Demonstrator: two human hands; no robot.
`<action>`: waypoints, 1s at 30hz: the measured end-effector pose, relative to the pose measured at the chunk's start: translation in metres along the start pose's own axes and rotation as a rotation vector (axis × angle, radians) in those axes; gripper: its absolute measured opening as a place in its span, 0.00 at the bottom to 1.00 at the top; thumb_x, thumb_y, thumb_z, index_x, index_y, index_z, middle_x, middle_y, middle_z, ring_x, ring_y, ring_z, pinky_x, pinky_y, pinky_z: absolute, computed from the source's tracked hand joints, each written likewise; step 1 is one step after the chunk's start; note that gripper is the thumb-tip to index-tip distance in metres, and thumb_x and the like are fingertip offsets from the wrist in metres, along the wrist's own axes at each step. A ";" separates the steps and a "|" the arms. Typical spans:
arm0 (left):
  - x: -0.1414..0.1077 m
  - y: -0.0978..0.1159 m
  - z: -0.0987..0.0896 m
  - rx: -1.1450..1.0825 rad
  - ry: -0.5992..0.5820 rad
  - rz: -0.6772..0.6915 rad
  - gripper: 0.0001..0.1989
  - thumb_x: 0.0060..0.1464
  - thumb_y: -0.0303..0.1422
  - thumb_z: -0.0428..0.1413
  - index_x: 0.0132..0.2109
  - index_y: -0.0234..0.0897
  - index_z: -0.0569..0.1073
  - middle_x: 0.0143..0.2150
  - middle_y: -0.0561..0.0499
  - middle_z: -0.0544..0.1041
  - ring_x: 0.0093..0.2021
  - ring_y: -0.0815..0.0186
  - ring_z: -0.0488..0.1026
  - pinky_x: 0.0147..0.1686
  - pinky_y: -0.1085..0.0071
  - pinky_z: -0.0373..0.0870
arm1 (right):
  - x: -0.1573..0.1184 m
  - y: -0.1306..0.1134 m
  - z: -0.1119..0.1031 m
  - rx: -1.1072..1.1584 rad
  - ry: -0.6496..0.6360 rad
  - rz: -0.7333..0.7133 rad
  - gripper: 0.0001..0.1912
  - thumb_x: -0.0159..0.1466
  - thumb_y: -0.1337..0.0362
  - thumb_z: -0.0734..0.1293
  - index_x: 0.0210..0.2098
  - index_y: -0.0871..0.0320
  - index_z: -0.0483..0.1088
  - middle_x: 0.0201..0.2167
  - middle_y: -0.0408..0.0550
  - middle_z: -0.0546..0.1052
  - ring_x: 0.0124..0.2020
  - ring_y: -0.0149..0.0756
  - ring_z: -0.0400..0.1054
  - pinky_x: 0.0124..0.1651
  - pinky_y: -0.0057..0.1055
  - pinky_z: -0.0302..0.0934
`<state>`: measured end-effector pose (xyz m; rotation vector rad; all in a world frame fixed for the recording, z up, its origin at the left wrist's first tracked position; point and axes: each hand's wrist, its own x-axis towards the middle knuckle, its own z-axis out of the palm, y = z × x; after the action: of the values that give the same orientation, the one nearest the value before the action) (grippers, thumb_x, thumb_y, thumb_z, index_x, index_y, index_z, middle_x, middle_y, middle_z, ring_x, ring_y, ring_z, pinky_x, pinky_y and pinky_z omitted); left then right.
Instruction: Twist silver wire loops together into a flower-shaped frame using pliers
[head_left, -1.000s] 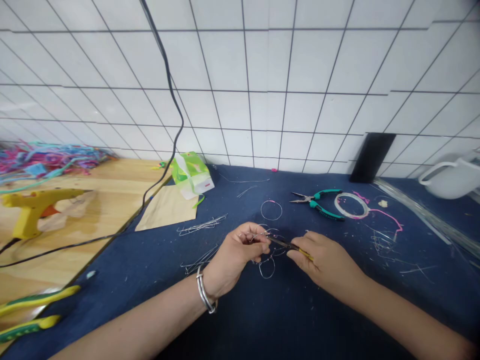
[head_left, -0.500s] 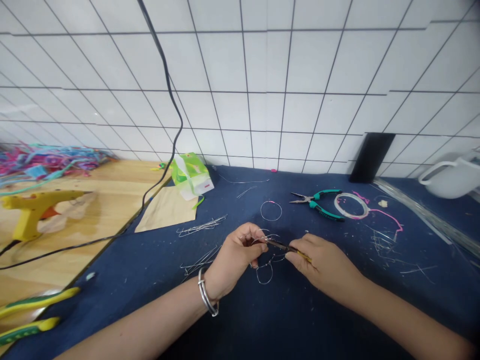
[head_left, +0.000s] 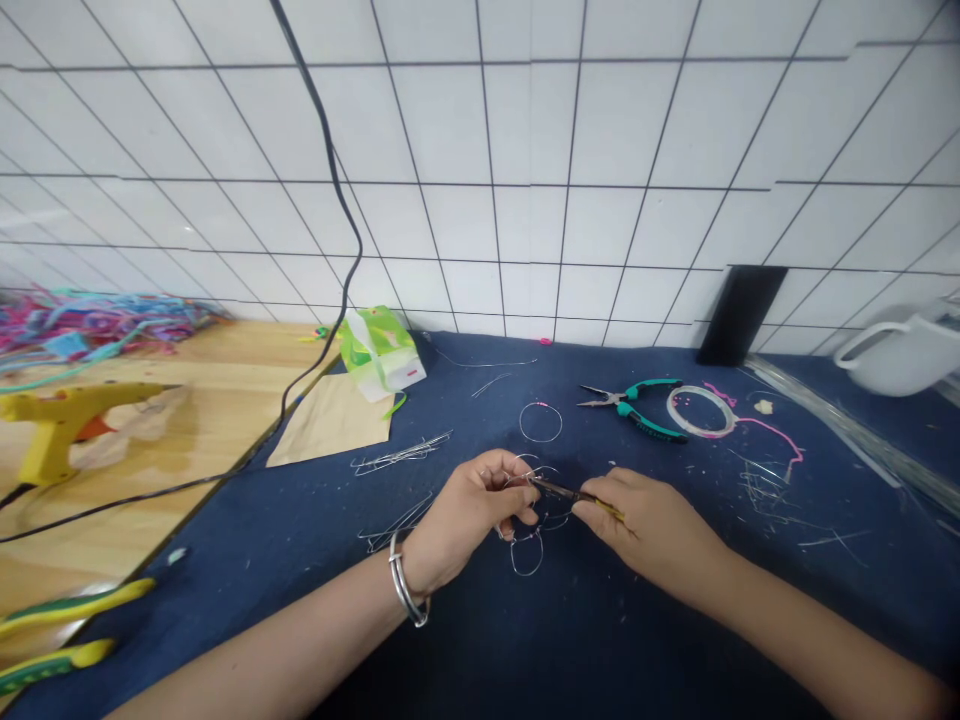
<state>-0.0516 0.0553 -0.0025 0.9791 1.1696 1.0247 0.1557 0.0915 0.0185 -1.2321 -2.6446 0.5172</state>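
My left hand is closed, thumb and fingers pinching a piece of bent silvery wire with several loops. Small pink beads show on one loop. In my right hand is a pair of pliers with dark jaws and a yellowish handle; the fingers are wrapped round it. The plier tips meet the wire right at my left fingertips; the exact contact is too small to make out. Just beyond the hands, a separate wire ring with pink beads lies flat on the dark blue cloth.
Teal-handled pliers lie behind my right hand, beside a clear ring-shaped dish. Bent wires lie to the left, wire scraps to the right. A yellow glue gun rests on the wooden board, with a black cable crossing. A white mug stands far right.
The looped wire below my left fingers hangs slightly lower. Both hands keep nearly the same place and grip; the whole view has shifted a little.
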 end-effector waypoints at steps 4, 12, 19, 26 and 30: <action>0.000 0.002 0.000 -0.003 -0.005 -0.028 0.08 0.48 0.28 0.58 0.37 0.35 0.68 0.25 0.54 0.72 0.23 0.72 0.70 0.18 0.80 0.60 | 0.001 -0.001 -0.002 -0.004 -0.022 0.017 0.14 0.64 0.56 0.55 0.34 0.53 0.69 0.26 0.44 0.68 0.29 0.33 0.64 0.33 0.30 0.58; 0.002 0.000 -0.003 0.025 -0.003 -0.049 0.09 0.47 0.30 0.59 0.37 0.35 0.70 0.24 0.56 0.70 0.20 0.74 0.68 0.16 0.81 0.56 | -0.001 0.000 -0.004 -0.013 -0.027 0.026 0.15 0.65 0.56 0.55 0.33 0.54 0.70 0.26 0.44 0.69 0.29 0.32 0.65 0.33 0.29 0.58; 0.002 0.000 -0.004 0.047 -0.021 -0.096 0.09 0.48 0.32 0.58 0.37 0.33 0.72 0.22 0.55 0.70 0.20 0.75 0.67 0.17 0.81 0.56 | 0.001 0.000 -0.005 -0.031 -0.060 0.043 0.15 0.64 0.55 0.55 0.32 0.55 0.69 0.26 0.44 0.69 0.27 0.32 0.65 0.31 0.28 0.57; 0.003 0.001 -0.004 0.018 -0.017 -0.077 0.14 0.47 0.30 0.59 0.43 0.37 0.68 0.26 0.57 0.69 0.20 0.76 0.67 0.15 0.82 0.55 | 0.001 0.005 -0.002 -0.056 -0.047 0.022 0.15 0.65 0.55 0.55 0.31 0.56 0.67 0.25 0.44 0.68 0.28 0.32 0.64 0.31 0.28 0.56; 0.001 0.000 -0.005 0.003 -0.035 -0.065 0.12 0.48 0.30 0.59 0.41 0.35 0.69 0.25 0.57 0.68 0.20 0.77 0.66 0.15 0.82 0.55 | 0.000 0.005 -0.005 -0.048 -0.036 -0.006 0.15 0.65 0.54 0.55 0.33 0.55 0.68 0.26 0.44 0.68 0.28 0.32 0.63 0.31 0.28 0.56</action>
<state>-0.0565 0.0571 -0.0031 0.9510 1.1674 0.9510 0.1609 0.0953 0.0208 -1.2387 -2.7052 0.4830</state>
